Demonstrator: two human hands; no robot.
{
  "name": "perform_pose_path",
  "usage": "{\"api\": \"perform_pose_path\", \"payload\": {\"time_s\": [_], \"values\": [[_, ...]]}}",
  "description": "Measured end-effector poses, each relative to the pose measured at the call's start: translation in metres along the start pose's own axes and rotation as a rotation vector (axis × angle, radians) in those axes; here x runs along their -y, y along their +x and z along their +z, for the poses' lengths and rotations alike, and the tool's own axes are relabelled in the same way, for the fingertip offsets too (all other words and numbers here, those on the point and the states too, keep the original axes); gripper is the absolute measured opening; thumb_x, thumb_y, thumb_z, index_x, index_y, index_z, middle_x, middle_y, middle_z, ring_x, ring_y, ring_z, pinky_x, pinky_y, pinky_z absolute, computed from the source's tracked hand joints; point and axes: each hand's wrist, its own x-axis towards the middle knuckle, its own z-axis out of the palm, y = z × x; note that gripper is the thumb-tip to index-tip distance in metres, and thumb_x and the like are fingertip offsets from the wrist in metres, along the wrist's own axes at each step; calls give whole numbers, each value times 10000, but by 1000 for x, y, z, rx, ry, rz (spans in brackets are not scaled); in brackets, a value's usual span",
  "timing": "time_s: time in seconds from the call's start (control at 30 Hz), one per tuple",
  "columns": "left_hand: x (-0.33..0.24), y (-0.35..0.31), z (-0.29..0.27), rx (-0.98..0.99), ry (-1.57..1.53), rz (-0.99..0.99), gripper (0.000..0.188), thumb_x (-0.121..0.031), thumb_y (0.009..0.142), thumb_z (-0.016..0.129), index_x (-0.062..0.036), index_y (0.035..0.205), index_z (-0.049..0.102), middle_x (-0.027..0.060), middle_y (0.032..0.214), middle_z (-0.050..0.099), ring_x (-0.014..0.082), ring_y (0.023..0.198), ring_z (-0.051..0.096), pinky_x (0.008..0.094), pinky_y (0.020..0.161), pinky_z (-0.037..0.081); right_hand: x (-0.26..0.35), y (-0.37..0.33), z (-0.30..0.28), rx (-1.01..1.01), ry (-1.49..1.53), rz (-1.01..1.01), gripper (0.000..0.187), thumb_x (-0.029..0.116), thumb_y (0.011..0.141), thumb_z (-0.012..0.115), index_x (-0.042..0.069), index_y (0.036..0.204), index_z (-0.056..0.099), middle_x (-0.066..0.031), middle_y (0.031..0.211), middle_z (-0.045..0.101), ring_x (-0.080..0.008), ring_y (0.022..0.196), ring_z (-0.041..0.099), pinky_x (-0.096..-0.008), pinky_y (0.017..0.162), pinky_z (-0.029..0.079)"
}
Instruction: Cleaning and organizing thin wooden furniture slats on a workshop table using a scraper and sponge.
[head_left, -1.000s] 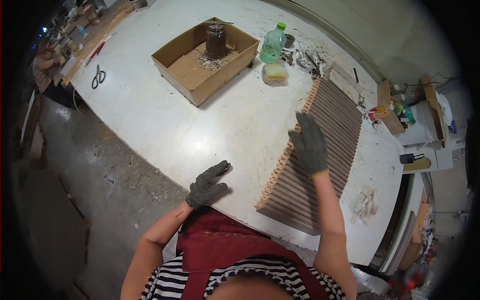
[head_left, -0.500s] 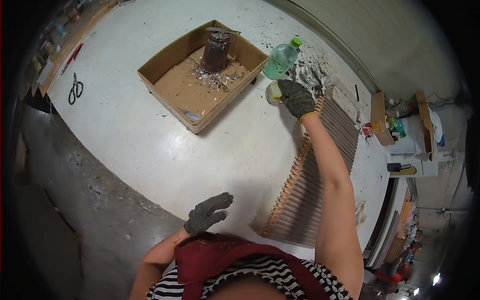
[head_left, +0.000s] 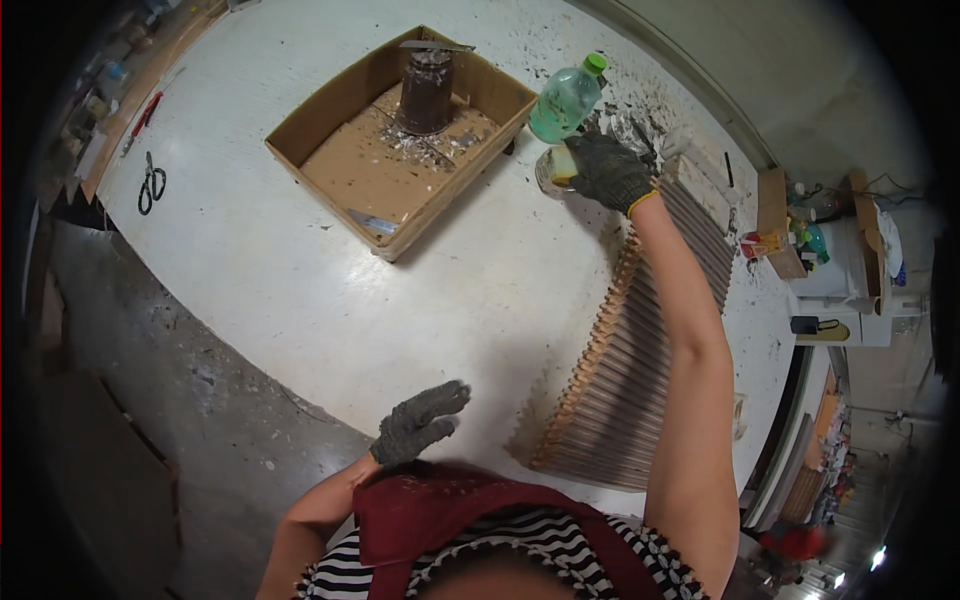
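Right fingers point(head_left: 590, 152) grip yellow sponge point(head_left: 562, 164). Green bottle point(head_left: 562, 106) just beyond them. Left fingers point(head_left: 440, 401) spread, well apart from sponge.

Right arm point(head_left: 692, 375) extends far forward from the lower right, elbow slightly bent, bare forearm angled inward to the left. Right hand point(head_left: 607, 172), in a dark grey glove with a yellow edge at the wrist, has its back turned upward and its fingers bent in a grip. Left arm point(head_left: 318, 512) is bent and close to the body. Left hand point(head_left: 414, 424), likewise gloved, is relaxed, thumb parted from the fingers, which point forward and rightward
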Motion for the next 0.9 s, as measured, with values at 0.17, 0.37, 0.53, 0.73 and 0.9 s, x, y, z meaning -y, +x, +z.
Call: {"api": "perform_pose_path", "payload": {"time_s": [0.17,0.37,0.53,0.73,0.9], "values": [[6,-1,1,-10,19,22,584,16,926,578,-38,1457,342,111,1429,468,215,1312,456,340,1031,422,13,-30,-27,-58,45,147,619,310,794,695,29,1313,507,-190,1199,595,-319,1092,585,-413,938,479],[9,-2,3,-100,-138,13,575,29,919,580,-32,1446,358,134,1406,484,246,1304,462,359,1042,427,106,-93,-3,-181,2266,295,544,247,887,632,40,1361,462,-89,1257,593,-234,1120,583,-425,977,467],[-57,17,19,-310,223,397,811,-111,816,735,-23,1481,279,153,1507,334,273,1391,328,421,1124,316,205,-120,-10,-92,2706,111,632,239,847,647,66,1402,397,-115,1339,526,-300,1205,525,-473,998,442],[-96,31,36,-443,396,722,1074,-169,660,872,-36,1504,222,133,1496,360,257,1389,331,396,1148,271,275,-143,2,-100,2759,84,626,171,858,618,14,1411,370,-143,1358,488,-297,1222,501,-436,1005,448],[-98,11,38,-526,228,621,971,-95,647,877,-41,1449,333,111,1393,488,212,1246,496,353,1040,434,304,-156,7,8,2690,355,669,153,811,676,28,1401,387,-89,1269,525,-196,1116,547,-309,910,495]]}}
